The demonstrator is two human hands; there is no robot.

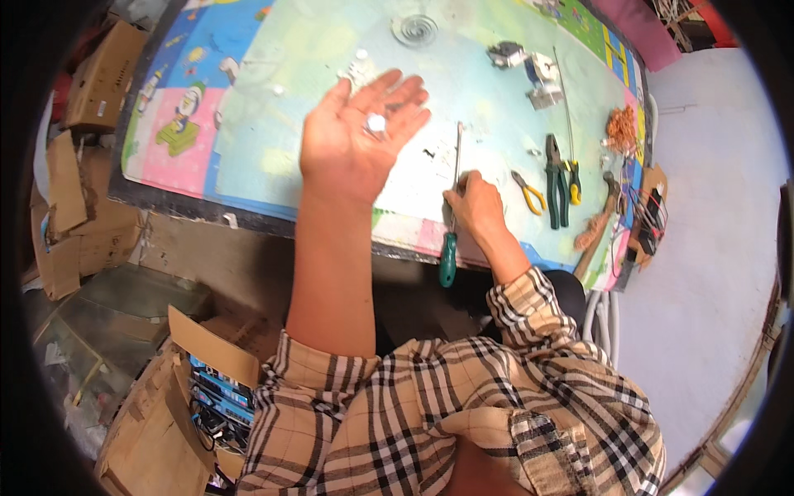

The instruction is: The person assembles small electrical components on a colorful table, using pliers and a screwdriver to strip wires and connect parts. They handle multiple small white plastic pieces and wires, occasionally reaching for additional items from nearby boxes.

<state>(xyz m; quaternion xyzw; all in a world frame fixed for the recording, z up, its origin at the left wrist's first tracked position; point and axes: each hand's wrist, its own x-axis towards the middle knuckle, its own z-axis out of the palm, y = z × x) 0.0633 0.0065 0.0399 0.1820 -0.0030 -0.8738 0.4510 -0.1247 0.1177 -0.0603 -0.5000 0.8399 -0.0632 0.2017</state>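
My left hand is palm up above the table, its fingers loosely spread and a little curled. A small, shiny round whitish piece rests in it near the base of the fingers; its kind is too small to make out. Close to the table's near edge, my right hand has its thumb and fingers at the shaft of a screwdriver. The green handle juts past that edge toward me, and the long shaft points away over the table. Tiny dark bits lie left of the shaft.
Right of my right hand lie yellow-handled pliers, green-handled pliers, a yellow-and-black screwdriver and a hammer. Farther back are metal parts, copper-coloured wire and a dark coil. Cardboard boxes stand left.
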